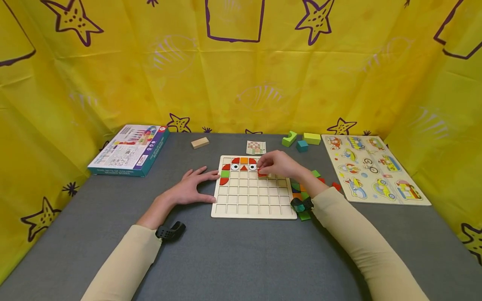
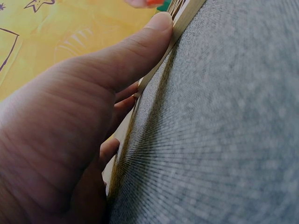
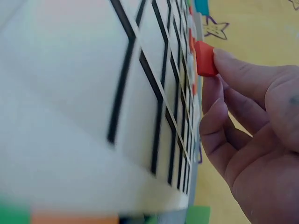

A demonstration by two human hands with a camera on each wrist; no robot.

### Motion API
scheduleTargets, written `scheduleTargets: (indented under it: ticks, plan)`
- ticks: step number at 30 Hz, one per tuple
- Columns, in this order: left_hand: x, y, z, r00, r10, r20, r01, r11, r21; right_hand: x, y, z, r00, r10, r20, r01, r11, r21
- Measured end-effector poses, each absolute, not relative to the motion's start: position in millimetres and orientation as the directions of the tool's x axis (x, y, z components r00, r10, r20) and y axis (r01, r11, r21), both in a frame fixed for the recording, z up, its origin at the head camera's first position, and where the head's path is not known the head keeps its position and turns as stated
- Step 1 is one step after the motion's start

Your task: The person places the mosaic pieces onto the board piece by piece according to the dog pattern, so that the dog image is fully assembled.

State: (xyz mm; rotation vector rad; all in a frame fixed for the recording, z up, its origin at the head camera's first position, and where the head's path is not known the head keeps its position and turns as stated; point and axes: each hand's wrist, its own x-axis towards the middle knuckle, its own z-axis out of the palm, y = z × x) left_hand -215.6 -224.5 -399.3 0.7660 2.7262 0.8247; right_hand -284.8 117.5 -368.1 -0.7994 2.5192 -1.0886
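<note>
A wooden grid board (image 1: 254,211) lies on the table between both hands. Several tiles fill cells at its upper left: red curved pieces (image 1: 224,181), a green square (image 1: 225,173), an orange square (image 1: 244,160) and two eye tiles (image 1: 235,167). My left hand (image 1: 191,188) is spread beside the board, its thumb and fingertips touching the left edge. Above the upper right cells, my right hand (image 1: 280,165) pinches a small red tile (image 3: 206,59) between thumb and fingers. The hand partly covers that tile in the head view.
Loose coloured tiles (image 1: 304,216) lie right of the board, partly under the right forearm. A small pattern card (image 1: 256,147) and wooden blocks (image 1: 311,139) are behind it. A boxed set (image 1: 128,150) stands left, a vehicle puzzle board (image 1: 373,167) right.
</note>
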Motion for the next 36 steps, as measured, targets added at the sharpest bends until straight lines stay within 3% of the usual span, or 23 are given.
scheduleTargets:
  ticks: [12,23,36]
  plan:
    - [-214.6,-224.1,-399.6,-0.848,0.529,-0.036,0.420,0.711,0.564,-283.3,86.2,-369.8,-0.818,-0.575,-0.003,-0.449,0.641,-0.622]
    - [-217.0,-224.1,-401.1,-0.846,0.532,-0.032,0.425,0.710,0.562,-279.0,81.5,-367.8,-0.813,-0.580,-0.051,-0.453,0.685,-0.570]
    - [-217.4,-224.1,-401.9,-0.845,0.535,-0.018,0.436,0.707,0.557,-277.9,116.6,-358.7,-0.827,-0.559,-0.058,-0.379,0.631,-0.677]
